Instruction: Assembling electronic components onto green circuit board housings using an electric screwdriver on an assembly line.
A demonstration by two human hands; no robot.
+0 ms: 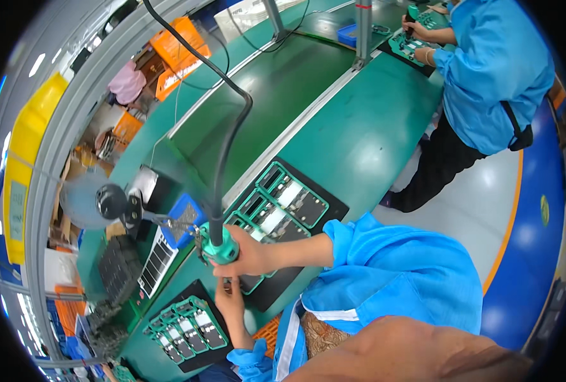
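A green electric screwdriver [221, 249] with a thick black cable [225, 153] rising from its top is wrapped in the fingers of my right hand [254, 253]. Just below it is my left hand [232, 309], fingers drawn together near the tool's lower end; what they pinch, if anything, is hidden. Right beside my hands, green frames holding phone-like assemblies [292, 196] lie on a black mat [334, 207], partly covered by my right hand and forearm. Nearer on the left, another set of green frames with similar assemblies [187, 331] rests on a second black mat [197, 363].
A blue bin of small parts [184, 219], a white sheet with dark strips [157, 264] and a small fan [108, 202] stand left of my hands. Beyond runs a green conveyor belt [264, 95]. A co-worker in blue [496, 70] works at the far right.
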